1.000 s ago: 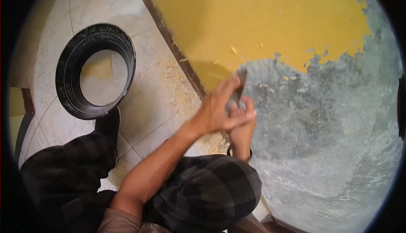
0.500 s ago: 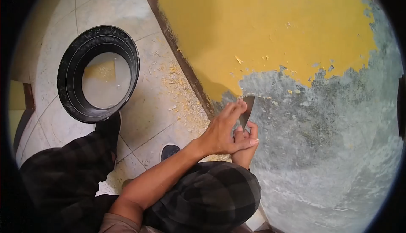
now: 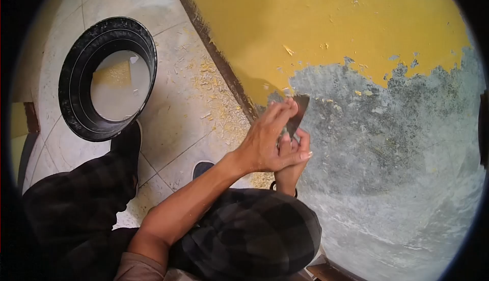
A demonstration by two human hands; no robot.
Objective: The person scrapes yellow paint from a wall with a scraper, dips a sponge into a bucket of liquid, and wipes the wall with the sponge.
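Tiled floor (image 3: 170, 128) on L side of view, meeting a wall (image 3: 387, 179) at a brown skirting strip (image 3: 232, 81). Upper area in yellow paint (image 3: 326, 16), lower area patchy bare grey, w/ ragged edge btwn & a few loose flakes (image 3: 289, 50) nr it. Yellow & whitish shavings (image 3: 219, 102) strewn on tiles by skirting. Beside a dark shoe (image 3: 126, 143), a black bucket (image 3: 71, 87) w/ cloudy liquid (image 3: 114, 105) & a yellow block (image 3: 113, 73), poss. sponge, inside.

Scraper (image 3: 300, 112) up at the wall, just below ragged edge, blade toward yellow, front edge apparently touching, handle mostly hidden btwn hands. R hand (image 3: 294, 169) underneath, dark band (image 3: 273, 185) at wrist: fingers curled round handle, closed on it as far as visible. L hand (image 3: 262, 143) on top: fingers nearly straight, tips laid on blade, thumb reaching across R fingers. Can't tell if pinching blade or only pressing.

Handling, at a guess: light, thin metal, stiff w/ slight give toward front edge; not fragile; prob. slippery if damp. Best held by handle, w/ spare fingertips flat on blade face for pressure, well back from front edge, likely sharp enough to nick.
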